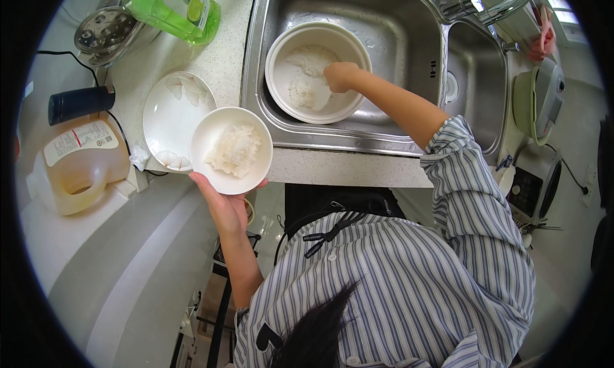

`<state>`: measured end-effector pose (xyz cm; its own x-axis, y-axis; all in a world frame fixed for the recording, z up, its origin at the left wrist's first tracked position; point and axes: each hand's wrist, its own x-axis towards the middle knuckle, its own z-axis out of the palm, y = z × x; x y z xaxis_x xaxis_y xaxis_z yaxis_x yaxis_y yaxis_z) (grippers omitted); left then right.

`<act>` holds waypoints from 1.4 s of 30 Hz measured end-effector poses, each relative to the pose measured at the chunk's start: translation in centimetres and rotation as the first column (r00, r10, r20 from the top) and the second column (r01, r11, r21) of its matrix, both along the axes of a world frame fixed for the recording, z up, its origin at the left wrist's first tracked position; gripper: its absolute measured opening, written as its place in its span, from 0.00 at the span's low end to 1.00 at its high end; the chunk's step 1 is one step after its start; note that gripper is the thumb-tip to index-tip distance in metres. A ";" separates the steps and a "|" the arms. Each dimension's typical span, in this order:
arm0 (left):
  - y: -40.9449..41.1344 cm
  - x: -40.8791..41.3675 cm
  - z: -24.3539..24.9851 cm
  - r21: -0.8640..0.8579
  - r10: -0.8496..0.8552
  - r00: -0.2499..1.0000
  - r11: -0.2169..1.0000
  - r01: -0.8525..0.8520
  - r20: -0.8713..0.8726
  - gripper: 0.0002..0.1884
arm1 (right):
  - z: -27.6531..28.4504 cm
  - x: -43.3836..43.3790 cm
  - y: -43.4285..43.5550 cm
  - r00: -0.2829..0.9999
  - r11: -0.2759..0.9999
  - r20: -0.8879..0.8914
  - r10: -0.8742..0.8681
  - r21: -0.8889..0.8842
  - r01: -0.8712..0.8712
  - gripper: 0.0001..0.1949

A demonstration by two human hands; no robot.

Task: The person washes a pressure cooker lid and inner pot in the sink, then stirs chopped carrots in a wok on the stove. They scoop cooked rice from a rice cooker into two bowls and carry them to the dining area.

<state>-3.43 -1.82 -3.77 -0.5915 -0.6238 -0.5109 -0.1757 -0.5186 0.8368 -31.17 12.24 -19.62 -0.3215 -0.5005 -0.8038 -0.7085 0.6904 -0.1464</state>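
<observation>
My left hand (229, 206) supports a white bowl (201, 169) from below, thumb at its rim. A mound of cooked rice (236, 151) fills the middle of this bowl. Over the sink's left basin, my right hand (341, 77) reaches inside a round white pot (274, 70). Its fingers are curled around what looks like a white utensil (322, 99), perhaps a rice paddle; the fist hides its handle. Rice (314, 56) lies in patches on the pot's bottom. A white plate with a leaf pattern (170, 114) rests on the counter, partly covered by the bowl.
The steel sink (403, 37) has a smaller basin and a chrome faucet (508, 6) at right. Left stand a green dish-soap bottle (204, 20), a dark blue cylinder (81, 104) and a large amber jug (86, 162). A green container (525, 104) sits far right.
</observation>
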 end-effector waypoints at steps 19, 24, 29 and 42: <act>0.1 -0.6 0.7 -0.011 -0.036 0.999 0.999 0.036 0.009 0.39 | -4.0 0.6 1.0 0.932 0.578 0.229 -0.280 -0.735 0.354 0.08; 0.0 -1.5 0.7 -0.018 -0.117 0.993 0.993 0.116 -0.017 0.38 | -0.6 -0.8 2.6 0.962 0.607 0.089 -0.260 -0.760 0.234 0.09; -0.6 -3.1 -0.9 -0.046 -0.186 0.982 0.982 0.185 -0.016 0.38 | 7.1 -1.2 5.6 0.929 0.577 0.041 -0.367 -0.774 0.262 0.10; 2.2 -7.5 -0.3 -0.052 -0.402 0.898 0.916 0.399 -0.178 0.42 | 21.0 8.4 5.2 0.406 0.519 -0.882 -0.239 -0.469 -0.714 0.18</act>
<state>-10.93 0.37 -4.03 -0.8742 -0.3211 -0.3643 -0.2108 -0.4249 0.8803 -22.75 17.42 1.34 -0.2311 -0.8425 0.4867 -0.8642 0.4075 0.2951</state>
